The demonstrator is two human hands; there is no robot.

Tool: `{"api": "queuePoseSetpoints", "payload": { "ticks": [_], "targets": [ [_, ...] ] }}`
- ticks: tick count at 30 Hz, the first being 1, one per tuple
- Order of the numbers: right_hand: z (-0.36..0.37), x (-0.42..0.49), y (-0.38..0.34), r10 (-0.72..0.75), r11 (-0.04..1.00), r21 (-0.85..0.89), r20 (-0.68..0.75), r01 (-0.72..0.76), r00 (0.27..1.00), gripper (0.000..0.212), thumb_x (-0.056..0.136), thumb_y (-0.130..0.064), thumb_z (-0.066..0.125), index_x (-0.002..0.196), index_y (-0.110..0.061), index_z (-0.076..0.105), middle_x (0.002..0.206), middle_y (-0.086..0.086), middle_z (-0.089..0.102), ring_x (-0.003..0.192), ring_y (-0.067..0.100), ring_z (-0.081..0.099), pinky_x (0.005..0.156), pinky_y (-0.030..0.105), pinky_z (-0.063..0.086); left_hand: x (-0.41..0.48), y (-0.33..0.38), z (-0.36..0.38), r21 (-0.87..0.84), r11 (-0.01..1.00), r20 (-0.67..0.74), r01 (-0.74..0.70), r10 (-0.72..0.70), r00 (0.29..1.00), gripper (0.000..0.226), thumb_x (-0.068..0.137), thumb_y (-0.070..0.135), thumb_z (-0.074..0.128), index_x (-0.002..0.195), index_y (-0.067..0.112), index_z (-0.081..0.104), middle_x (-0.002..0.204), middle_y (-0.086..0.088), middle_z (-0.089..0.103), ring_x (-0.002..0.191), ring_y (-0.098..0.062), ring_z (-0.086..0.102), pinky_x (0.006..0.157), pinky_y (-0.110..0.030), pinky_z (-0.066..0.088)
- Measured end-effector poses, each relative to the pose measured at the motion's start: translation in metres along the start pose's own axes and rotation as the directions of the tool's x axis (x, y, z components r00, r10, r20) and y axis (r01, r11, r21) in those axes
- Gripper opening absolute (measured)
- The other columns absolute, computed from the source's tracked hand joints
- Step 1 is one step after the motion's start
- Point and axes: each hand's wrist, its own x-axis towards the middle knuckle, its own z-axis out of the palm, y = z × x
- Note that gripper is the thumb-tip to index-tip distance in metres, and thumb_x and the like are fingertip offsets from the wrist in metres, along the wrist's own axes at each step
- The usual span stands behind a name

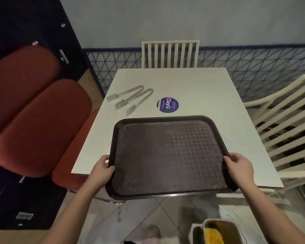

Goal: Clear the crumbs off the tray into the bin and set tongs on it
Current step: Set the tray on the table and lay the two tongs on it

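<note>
Tray [167, 154] first: in the head view, you have it gripped at both near corners, left hand [102, 170] curled over the left rim and right hand [239, 169] closed on the right rim, with its near edge past the table [192, 88] edge and the far part over the tabletop. Only a few pale specks show on the textured surface, so judge it as not yet fully cleared. The bin [220, 231] sits on the floor below and to your right; keep the tray level while you carry it over, then tip one corner down over the opening so crumbs funnel rather than scatter. Keep both grips firm through the tilt. Two pairs of tongs [130, 99] lie on the table's far left, beside a round sticker [167, 105], untouched, for afterwards.
</note>
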Motion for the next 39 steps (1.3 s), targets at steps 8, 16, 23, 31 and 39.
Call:
{"api": "queuePoseSetpoints", "payload": {
  "ticks": [8, 16, 23, 31, 39],
  "targets": [
    [0.022, 0.032, -0.003, 0.000, 0.970, -0.242, -0.051, -0.012, 0.999, 0.019, 0.089, -0.020, 0.052, 0.074, -0.010, 0.060, 0.071, 0.011, 0.062, 0.063, 0.029, 0.053, 0.056, 0.031, 0.038, 0.083, 0.020, 0.022, 0.312, 0.948, 0.057, -0.072, 0.057, 0.997, 0.042, 0.085, 0.010, 0.066, 0.126, 0.004, 0.060, 0.119, -0.018, 0.067, 0.107, -0.034, 0.063, 0.086, -0.034, 0.048],
    [0.032, 0.066, 0.004, 0.014, 0.945, -0.327, -0.026, -0.022, 1.000, 0.017, 0.092, -0.026, 0.052, 0.084, -0.014, 0.059, 0.077, 0.006, 0.061, 0.063, 0.021, 0.057, 0.055, 0.031, 0.047, 0.118, 0.039, 0.050, 0.437, 0.898, 0.049, -0.047, 0.028, 0.998, 0.037, 0.088, 0.016, 0.062, 0.124, 0.006, 0.059, 0.120, -0.014, 0.066, 0.106, -0.033, 0.063, 0.084, -0.035, 0.050],
    [0.035, 0.083, 0.007, 0.028, 0.929, -0.369, 0.041, -0.011, 0.999, 0.016, 0.091, -0.026, 0.054, 0.082, -0.012, 0.057, 0.076, 0.007, 0.060, 0.064, 0.024, 0.056, 0.054, 0.030, 0.041, 0.133, 0.048, 0.059, 0.487, 0.873, 0.032, -0.018, 0.003, 0.999, 0.032, 0.090, 0.016, 0.061, 0.120, 0.006, 0.059, 0.115, -0.014, 0.066, 0.101, -0.032, 0.063, 0.076, -0.034, 0.047],
    [0.041, 0.083, 0.015, 0.063, 0.919, -0.393, 0.063, -0.034, 0.996, 0.016, 0.091, -0.027, 0.055, 0.085, -0.012, 0.055, 0.080, 0.007, 0.060, 0.065, 0.023, 0.053, 0.055, 0.028, 0.037, 0.135, 0.045, 0.064, 0.500, 0.866, 0.006, 0.010, -0.016, 1.000, 0.028, 0.090, 0.016, 0.060, 0.117, 0.007, 0.058, 0.112, -0.013, 0.066, 0.097, -0.031, 0.064, 0.073, -0.033, 0.048],
    [0.035, 0.087, 0.013, 0.084, 0.912, -0.408, 0.104, -0.035, 0.991, 0.019, 0.091, -0.028, 0.056, 0.080, -0.013, 0.053, 0.071, 0.003, 0.055, 0.057, 0.014, 0.047, 0.046, 0.024, 0.029, 0.134, 0.045, 0.068, 0.528, 0.849, -0.016, 0.034, -0.029, 0.999, 0.029, 0.090, 0.016, 0.058, 0.117, 0.008, 0.051, 0.110, -0.013, 0.063, 0.081, -0.023, 0.056, 0.069, -0.034, 0.046]
  ]
}}
